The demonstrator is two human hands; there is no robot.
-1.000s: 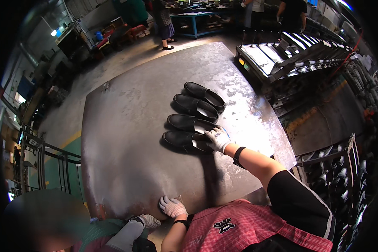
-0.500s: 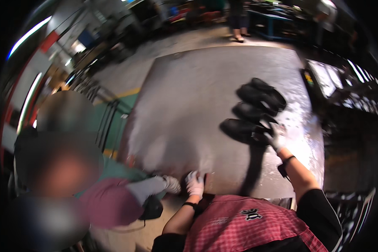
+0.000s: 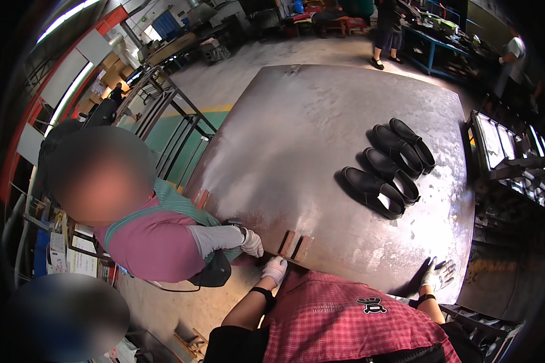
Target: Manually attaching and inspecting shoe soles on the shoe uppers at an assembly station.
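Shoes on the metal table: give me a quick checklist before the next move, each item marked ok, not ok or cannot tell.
1. All four shoes upright on the table: ok, openings face up.
2. Right hand off the shoes: ok, fingers spread near the table's right near corner.
3. Left hand empty: cannot tell, fingers curled at the near edge.
4. Co-worker's hand well away from the left hand: not ok, it is close by.
5. Brown bars apart from the shoes: ok, they sit at the near edge.
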